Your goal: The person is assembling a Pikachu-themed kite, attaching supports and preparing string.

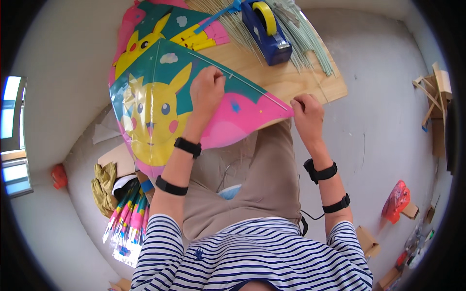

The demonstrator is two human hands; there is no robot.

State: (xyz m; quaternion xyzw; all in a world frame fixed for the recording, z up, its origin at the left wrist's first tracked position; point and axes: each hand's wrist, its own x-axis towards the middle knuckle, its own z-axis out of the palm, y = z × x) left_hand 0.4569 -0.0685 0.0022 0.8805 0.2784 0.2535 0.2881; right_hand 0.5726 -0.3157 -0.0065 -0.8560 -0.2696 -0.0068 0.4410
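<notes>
A printed kite (233, 121) in green, pink and yellow, with a yellow cartoon figure, lies across the front of the wooden table and my lap. Along its upper right edge runs a thin white rod (257, 90) with a small connector on it. My left hand (208, 92) is closed over the green part beside the rod; its fingertips are hidden, so what it grips does not show. At the pink right corner, my right hand (308, 112) pinches the kite's tip.
On the wooden table (310, 87) sit a blue tape dispenser (272, 43) with yellow tape, bundles of thin sticks (308, 39) and another kite (145, 36). Packed kites (128, 218) lie at the lower left. A red plastic bag (396, 201) is on the right floor.
</notes>
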